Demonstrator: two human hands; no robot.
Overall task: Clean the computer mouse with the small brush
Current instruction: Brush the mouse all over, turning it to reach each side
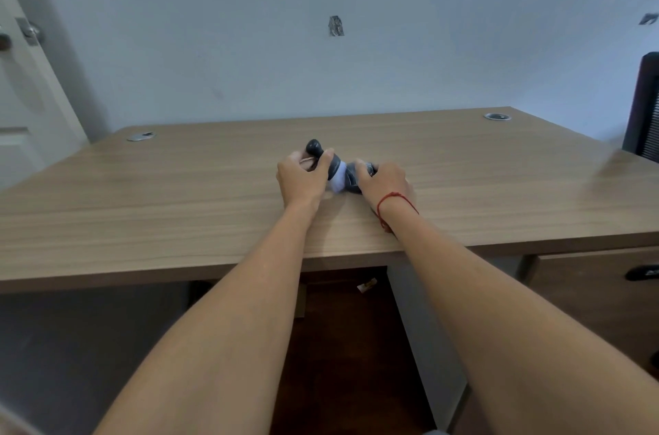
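Note:
My left hand (pixel 302 178) is closed around a small brush (pixel 337 173) with a dark rounded handle and white bristles. The handle's knob sticks up past my fingers and the bristles point right, against a dark grey computer mouse (pixel 353 175). My right hand (pixel 384 185), with a red thread on its wrist, grips that mouse and covers most of it. Both hands meet in the middle of a wooden desk (pixel 178 199).
The desk has two round cable grommets, one at the back left (pixel 141 136) and one at the back right (pixel 497 116). A dark chair (pixel 643 106) stands at the right edge. A door (pixel 21 78) is at the left. A drawer unit (pixel 588 292) sits under the desk's right side.

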